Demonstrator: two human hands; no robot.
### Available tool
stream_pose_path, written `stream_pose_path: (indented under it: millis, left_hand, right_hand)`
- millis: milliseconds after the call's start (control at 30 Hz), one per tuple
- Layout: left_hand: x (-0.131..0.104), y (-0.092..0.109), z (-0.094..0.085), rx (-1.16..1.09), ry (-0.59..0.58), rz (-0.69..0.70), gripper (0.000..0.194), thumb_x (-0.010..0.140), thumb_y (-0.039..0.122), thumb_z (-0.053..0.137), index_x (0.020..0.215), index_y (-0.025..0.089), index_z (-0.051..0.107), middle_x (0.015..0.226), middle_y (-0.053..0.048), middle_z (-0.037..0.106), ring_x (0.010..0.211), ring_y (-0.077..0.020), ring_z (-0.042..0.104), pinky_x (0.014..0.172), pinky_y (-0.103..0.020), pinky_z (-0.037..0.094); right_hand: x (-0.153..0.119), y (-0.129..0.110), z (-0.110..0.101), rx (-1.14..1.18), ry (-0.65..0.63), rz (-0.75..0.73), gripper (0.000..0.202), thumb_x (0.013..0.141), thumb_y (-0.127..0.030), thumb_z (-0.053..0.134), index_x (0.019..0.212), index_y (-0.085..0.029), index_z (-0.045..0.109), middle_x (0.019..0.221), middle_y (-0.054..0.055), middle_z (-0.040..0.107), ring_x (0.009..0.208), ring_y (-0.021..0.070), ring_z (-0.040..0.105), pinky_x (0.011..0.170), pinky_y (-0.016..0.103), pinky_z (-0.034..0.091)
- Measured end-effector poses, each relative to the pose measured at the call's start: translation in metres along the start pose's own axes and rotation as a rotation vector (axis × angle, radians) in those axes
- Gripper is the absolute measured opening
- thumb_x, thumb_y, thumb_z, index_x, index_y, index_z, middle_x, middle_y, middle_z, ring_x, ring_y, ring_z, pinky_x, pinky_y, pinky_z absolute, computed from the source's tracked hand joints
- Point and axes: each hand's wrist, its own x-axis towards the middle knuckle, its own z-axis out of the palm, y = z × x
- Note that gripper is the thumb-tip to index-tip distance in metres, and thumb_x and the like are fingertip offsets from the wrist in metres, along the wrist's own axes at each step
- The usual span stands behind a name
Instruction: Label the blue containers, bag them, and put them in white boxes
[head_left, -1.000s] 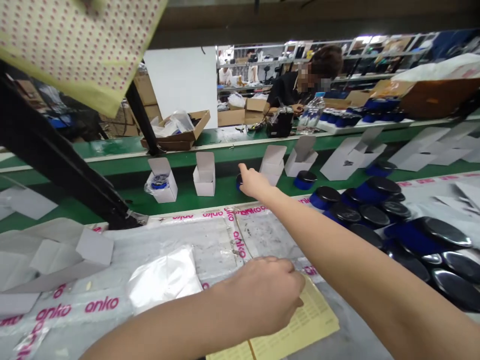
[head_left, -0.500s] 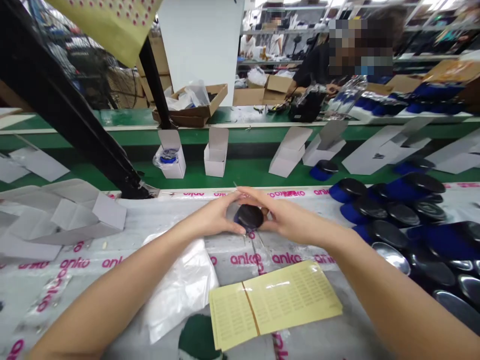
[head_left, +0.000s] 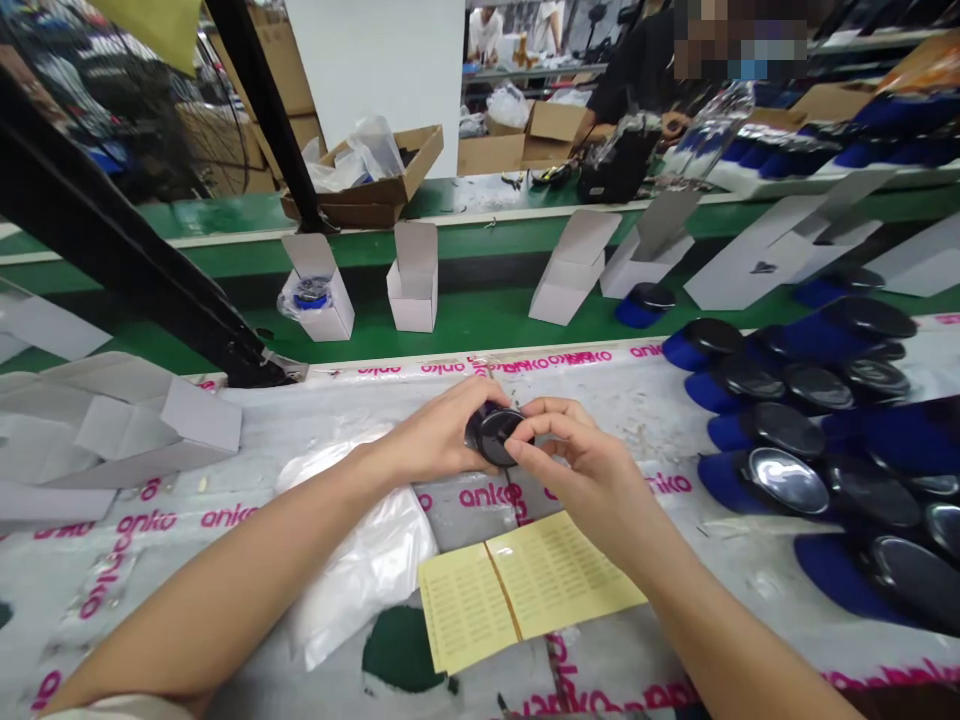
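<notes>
My left hand [head_left: 442, 432] is wrapped round a small round item with a glossy black top [head_left: 493, 432], its top face tilted toward me. The thumb and fingers of my right hand [head_left: 589, 465] are pinched at the right edge of that black face. Whether anything thin sits between those fingertips is too small to tell. Just below the hands lies a yellow label sheet [head_left: 480, 600] printed with rows of small text. Under my left forearm is a stack of clear plastic bags [head_left: 367, 570].
Several blue items with black tops [head_left: 780, 430] crowd the right side. Small white boxes [head_left: 412, 290] stand open on the green ledge [head_left: 472, 335], one holding a bagged blue item. Open white boxes [head_left: 150, 420] lie at left, by a slanted black post [head_left: 150, 260]. A co-worker [head_left: 637, 75] is across the bench.
My right hand has shifted from cupping the item's far side to pinching at its black face. The item has turned its top more toward me. The view has tipped downward.
</notes>
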Motion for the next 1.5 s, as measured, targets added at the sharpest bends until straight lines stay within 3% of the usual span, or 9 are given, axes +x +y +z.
stream_pose_path:
  millis: [267,700,1000,1200,1333,1433,1500]
  left_hand:
    - [-0.001,0.0,-0.002,-0.01,-0.012,0.003,0.05,0.072,0.027,0.087,0.111,0.023,0.056,0.113,-0.005,0.061,0.104,-0.0224,0.059,0.088,-0.035,0.047]
    - [-0.001,-0.001,0.0,0.051,-0.007,0.018,0.046,0.076,0.033,0.083,0.109,0.024,0.053,0.114,-0.006,0.06,0.104,-0.0237,0.059,0.088,-0.038,0.048]
    - [-0.001,-0.001,0.0,0.053,-0.006,0.024,0.046,0.076,0.032,0.082,0.111,0.023,0.054,0.117,-0.008,0.061,0.108,-0.0257,0.06,0.091,-0.041,0.048]
    - [-0.003,-0.001,-0.001,0.087,-0.023,0.043,0.043,0.08,0.032,0.079,0.113,0.024,0.052,0.119,-0.009,0.06,0.111,-0.0272,0.06,0.092,-0.041,0.048]
    - [-0.003,0.0,0.003,0.136,-0.043,0.045,0.041,0.082,0.031,0.076,0.114,0.023,0.052,0.121,-0.011,0.061,0.112,-0.0283,0.059,0.094,-0.042,0.048]
    - [0.001,0.006,-0.009,0.189,-0.109,0.047,0.046,0.079,0.027,0.078,0.118,0.021,0.055,0.127,-0.013,0.06,0.118,-0.0295,0.058,0.098,-0.042,0.046]
    - [0.0,0.018,-0.031,0.264,-0.177,0.014,0.048,0.075,0.025,0.081,0.118,0.02,0.059,0.134,-0.014,0.059,0.126,-0.0308,0.054,0.103,-0.042,0.043]
  right_hand:
    - [-0.002,-0.007,-0.01,0.073,-0.064,0.035,0.017,0.082,-0.038,0.065,0.072,-0.025,0.068,0.107,0.005,0.056,0.085,0.0178,0.06,0.063,0.031,0.049]
    - [-0.004,-0.001,0.008,0.081,0.087,0.07,0.019,0.08,-0.041,0.065,0.073,-0.024,0.07,0.111,0.007,0.057,0.095,0.0219,0.06,0.083,0.041,0.05]
    - [-0.007,0.008,0.016,-0.025,0.173,-0.073,0.014,0.085,-0.035,0.062,0.078,-0.024,0.068,0.108,0.008,0.059,0.103,0.0247,0.061,0.084,0.043,0.053]
    - [-0.004,0.012,0.016,-0.027,0.215,-0.123,0.013,0.084,-0.033,0.063,0.078,-0.024,0.056,0.104,0.008,0.062,0.102,0.0255,0.063,0.088,0.049,0.054]
    - [0.002,0.015,0.004,0.109,0.134,0.017,0.029,0.08,-0.04,0.071,0.096,-0.024,0.053,0.103,0.008,0.067,0.1,0.0263,0.067,0.083,0.045,0.058]
    - [0.007,0.021,0.0,-0.073,0.006,-0.14,0.053,0.08,-0.045,0.074,0.126,-0.025,0.053,0.13,0.013,0.063,0.122,0.0319,0.061,0.095,0.05,0.055]
    - [0.014,0.027,0.001,-0.247,-0.075,-0.273,0.06,0.081,-0.042,0.074,0.135,-0.027,0.054,0.137,0.012,0.062,0.127,0.0354,0.059,0.101,0.055,0.052]
